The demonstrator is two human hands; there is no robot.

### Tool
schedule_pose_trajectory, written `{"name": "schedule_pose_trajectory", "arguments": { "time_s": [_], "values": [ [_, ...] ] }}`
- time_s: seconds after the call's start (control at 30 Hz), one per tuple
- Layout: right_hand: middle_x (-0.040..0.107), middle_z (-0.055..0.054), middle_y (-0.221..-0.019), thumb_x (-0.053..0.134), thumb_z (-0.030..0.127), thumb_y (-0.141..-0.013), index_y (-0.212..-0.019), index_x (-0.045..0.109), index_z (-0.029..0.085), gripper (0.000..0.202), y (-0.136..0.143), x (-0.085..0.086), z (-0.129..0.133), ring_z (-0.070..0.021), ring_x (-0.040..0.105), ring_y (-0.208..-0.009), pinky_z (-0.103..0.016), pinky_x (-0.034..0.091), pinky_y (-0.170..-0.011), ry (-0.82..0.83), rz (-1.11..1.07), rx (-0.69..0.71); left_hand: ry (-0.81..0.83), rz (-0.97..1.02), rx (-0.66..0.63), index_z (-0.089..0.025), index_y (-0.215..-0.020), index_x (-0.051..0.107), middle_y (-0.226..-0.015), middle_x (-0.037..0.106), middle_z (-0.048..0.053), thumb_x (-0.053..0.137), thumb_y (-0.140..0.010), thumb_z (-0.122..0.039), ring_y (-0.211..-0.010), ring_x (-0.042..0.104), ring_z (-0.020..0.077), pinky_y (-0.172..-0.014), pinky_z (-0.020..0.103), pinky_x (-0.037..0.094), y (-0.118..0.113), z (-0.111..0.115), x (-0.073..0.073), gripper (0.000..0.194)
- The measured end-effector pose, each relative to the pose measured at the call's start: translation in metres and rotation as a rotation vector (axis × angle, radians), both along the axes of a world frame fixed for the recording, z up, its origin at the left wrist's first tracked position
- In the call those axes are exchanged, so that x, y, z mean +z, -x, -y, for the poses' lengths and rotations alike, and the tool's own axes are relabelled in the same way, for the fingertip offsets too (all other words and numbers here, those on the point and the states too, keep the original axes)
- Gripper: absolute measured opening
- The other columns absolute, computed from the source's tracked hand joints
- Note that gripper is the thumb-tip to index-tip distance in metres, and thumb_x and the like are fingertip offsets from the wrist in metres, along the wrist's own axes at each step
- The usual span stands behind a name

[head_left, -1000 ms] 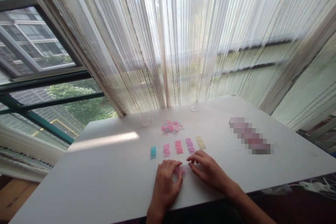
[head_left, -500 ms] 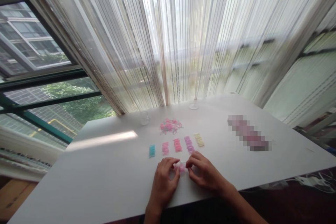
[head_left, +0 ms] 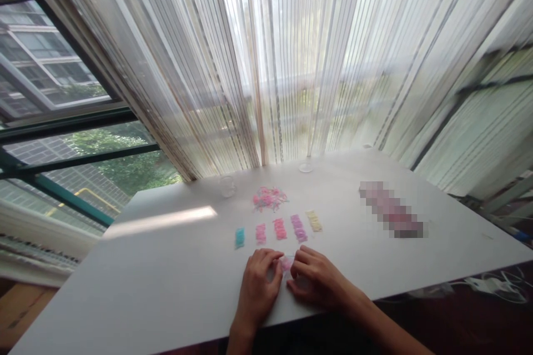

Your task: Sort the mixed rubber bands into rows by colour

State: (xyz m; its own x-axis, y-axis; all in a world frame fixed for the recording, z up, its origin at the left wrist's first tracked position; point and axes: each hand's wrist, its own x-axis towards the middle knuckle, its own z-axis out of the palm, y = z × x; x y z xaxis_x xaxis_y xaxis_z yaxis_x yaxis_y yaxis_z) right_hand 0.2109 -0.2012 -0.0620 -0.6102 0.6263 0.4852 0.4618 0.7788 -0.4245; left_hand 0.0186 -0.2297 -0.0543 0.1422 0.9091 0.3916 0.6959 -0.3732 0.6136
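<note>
My left hand point(head_left: 261, 280) is closed, thumb and fingers pinching the left side of a small clear bag point(head_left: 286, 264) with pink bits in it, near the table's front edge. From the right, my right hand point(head_left: 315, 275) curls its fingers in at the bag's other side and covers part of it. The bag's exact shape is hard to make out. Just beyond my hands lies a row of small bundles: blue point(head_left: 240, 237), light pink point(head_left: 260, 233), coral pink point(head_left: 280, 228), purple point(head_left: 298, 228) and yellow point(head_left: 314, 221).
A loose pile of pink and pale pieces point(head_left: 270, 198) lies behind the row on the white table point(head_left: 166, 277). Farther back are a clear round container point(head_left: 227, 186) and a clear disc point(head_left: 306, 167). A blurred-out pink object point(head_left: 391, 209) lies at right. Curtains hang behind.
My right hand has shifted slightly down and left, its fingers now covering more of the bag. My left hand keeps its pinch. The view has moved slightly.
</note>
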Motion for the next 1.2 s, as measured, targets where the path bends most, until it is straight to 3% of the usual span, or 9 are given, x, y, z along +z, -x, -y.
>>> {"name": "schedule_pose_trajectory", "arguments": {
  "time_s": [0.37, 0.67, 0.83, 1.2],
  "values": [
    [0.062, -0.003, -0.078, 0.062, 0.005, -0.077, -0.077, 0.06, 0.021, 0.016, -0.002, 0.0, 0.0, -0.0181, 0.056, -0.074, -0.027, 0.045, -0.064, 0.043, -0.061, -0.016, -0.005, 0.012, -0.014, -0.024, -0.106, 0.069, -0.099, 0.069, 0.005, 0.057, -0.091, -0.013, -0.096, 0.065, 0.0234, -0.088, 0.042, 0.055, 0.001, -0.001, -0.004, 0.022],
    [0.061, -0.002, -0.078, 0.061, 0.006, -0.08, -0.078, 0.061, 0.021, 0.014, -0.017, 0.004, 0.003, -0.0172, 0.058, -0.074, -0.026, 0.046, -0.065, 0.165, -0.163, -0.043, -0.06, 0.041, -0.074, -0.024, -0.107, 0.07, -0.102, 0.067, 0.007, 0.058, -0.095, -0.02, -0.098, 0.064, 0.0231, -0.087, 0.04, 0.056, 0.0, 0.004, 0.004, 0.017],
    [0.06, -0.002, -0.077, 0.058, 0.008, -0.081, -0.08, 0.062, 0.021, 0.013, -0.017, 0.002, 0.003, -0.0168, 0.058, -0.074, -0.027, 0.047, -0.065, 0.177, -0.198, -0.045, -0.047, -0.002, -0.159, -0.026, -0.111, 0.069, -0.106, 0.066, 0.008, 0.065, -0.088, -0.016, -0.102, 0.062, 0.0245, -0.09, 0.042, 0.055, 0.0, 0.008, 0.008, 0.025],
    [0.06, -0.001, -0.076, 0.062, 0.012, -0.082, -0.078, 0.063, 0.021, 0.01, -0.018, 0.003, 0.001, -0.0156, 0.059, -0.072, -0.026, 0.047, -0.064, 0.243, -0.227, -0.042, -0.058, -0.017, -0.111, -0.027, -0.107, 0.071, -0.103, 0.067, 0.006, 0.068, -0.088, -0.016, -0.098, 0.062, 0.024, -0.087, 0.041, 0.055, -0.002, 0.005, 0.003, 0.021]
  ]
}}
